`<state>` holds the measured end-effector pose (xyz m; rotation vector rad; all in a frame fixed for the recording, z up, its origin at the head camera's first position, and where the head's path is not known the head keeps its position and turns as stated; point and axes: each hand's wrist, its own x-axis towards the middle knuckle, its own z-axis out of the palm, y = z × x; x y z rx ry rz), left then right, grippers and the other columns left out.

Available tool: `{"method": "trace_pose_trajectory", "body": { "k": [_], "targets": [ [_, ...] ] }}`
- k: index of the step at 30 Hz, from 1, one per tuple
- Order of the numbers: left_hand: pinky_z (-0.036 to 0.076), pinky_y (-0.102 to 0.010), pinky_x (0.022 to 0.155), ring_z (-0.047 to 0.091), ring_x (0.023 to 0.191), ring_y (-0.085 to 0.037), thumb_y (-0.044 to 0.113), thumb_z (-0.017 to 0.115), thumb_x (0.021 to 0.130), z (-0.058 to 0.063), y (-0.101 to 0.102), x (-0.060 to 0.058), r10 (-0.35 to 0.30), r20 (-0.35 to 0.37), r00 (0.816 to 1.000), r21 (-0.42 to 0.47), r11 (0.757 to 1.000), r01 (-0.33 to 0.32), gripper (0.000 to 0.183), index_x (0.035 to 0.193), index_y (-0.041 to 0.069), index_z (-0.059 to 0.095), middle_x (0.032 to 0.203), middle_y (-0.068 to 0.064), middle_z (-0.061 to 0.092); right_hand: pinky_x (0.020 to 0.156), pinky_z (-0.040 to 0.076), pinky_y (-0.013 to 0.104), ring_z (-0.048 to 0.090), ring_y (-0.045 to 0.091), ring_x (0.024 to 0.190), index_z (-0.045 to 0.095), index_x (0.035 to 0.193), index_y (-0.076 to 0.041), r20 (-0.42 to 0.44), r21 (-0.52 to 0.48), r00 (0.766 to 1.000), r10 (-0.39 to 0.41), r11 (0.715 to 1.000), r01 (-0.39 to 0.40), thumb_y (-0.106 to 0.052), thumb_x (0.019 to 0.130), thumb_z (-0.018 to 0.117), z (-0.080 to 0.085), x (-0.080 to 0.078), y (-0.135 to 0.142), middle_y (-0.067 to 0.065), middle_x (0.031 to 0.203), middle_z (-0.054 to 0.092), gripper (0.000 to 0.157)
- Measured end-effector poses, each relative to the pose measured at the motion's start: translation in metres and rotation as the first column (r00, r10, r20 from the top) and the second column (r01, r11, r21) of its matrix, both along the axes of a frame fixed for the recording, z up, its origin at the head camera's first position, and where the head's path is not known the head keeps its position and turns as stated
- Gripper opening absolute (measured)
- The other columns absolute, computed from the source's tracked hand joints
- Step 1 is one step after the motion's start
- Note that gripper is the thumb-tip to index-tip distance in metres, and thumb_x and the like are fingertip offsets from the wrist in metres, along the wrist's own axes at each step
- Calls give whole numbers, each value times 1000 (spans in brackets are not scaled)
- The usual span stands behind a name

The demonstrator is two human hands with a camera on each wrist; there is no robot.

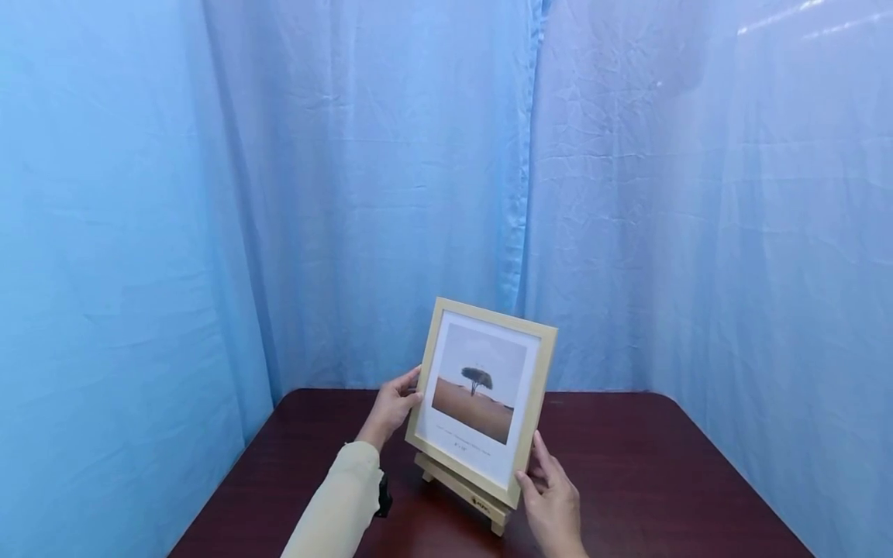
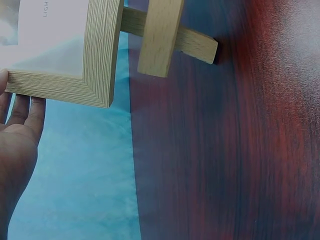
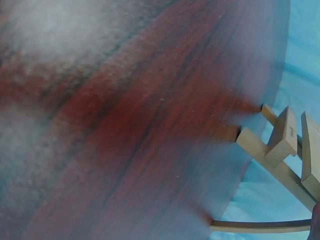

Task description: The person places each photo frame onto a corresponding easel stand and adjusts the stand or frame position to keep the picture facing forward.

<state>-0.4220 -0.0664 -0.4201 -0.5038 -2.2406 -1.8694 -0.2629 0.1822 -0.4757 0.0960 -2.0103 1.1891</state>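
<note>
A light wood picture frame (image 1: 477, 387) with a print of a lone tree is tilted, its front facing me. My left hand (image 1: 392, 407) grips its left edge, thumb in front and fingers behind. With my right hand (image 1: 553, 500) I pinch its lower right edge. Close below and behind the frame stands a small wooden easel (image 1: 462, 490) with a printed mark on its ledge. In the left wrist view, the frame's corner (image 2: 97, 75) lies beside the easel's ledge (image 2: 160, 45). The right wrist view shows the frame's edge (image 3: 311, 155) just off the ledge (image 3: 284, 137).
The easel stands on a glossy dark red-brown table (image 1: 614, 449) with rounded far corners. Light blue curtains (image 1: 391, 194) hang behind the table and along both sides. A black object (image 1: 384, 496) sits at my left wrist, beside the pale sleeve (image 1: 338, 496).
</note>
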Motion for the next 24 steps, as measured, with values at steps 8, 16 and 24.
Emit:
{"method": "trace_pose_trajectory", "body": {
  "k": [8, 16, 24],
  "targets": [
    [51, -42, 91, 60, 106, -30, -9, 59, 93, -7, 4, -3, 2, 11, 1000, -16, 1000, -2, 52, 144, 3, 51, 122, -24, 62, 71, 57, 24, 68, 26, 89, 50, 146, -6, 71, -13, 997, -5, 1000, 6, 9, 80, 76, -8, -1, 3, 14, 116, 66, 72],
    [45, -50, 100, 55, 122, -36, -7, 57, 95, -14, 7, -4, 4, 58, 998, -30, 1000, -3, 53, 146, 7, 49, 133, -23, 58, 70, 57, 24, 69, 26, 86, 51, 145, -6, 66, -11, 998, -12, 1000, 13, 11, 79, 76, -15, -1, 3, 15, 115, 66, 73],
    [47, -51, 99, 56, 121, -36, -7, 58, 95, -16, 11, -6, 18, 62, 998, -48, 999, -16, 53, 146, 9, 51, 129, -21, 61, 69, 57, 23, 70, 23, 84, 54, 142, -5, 34, -19, 999, -28, 999, 28, 12, 77, 78, -19, -1, 1, 15, 112, 66, 71]
  ]
}}
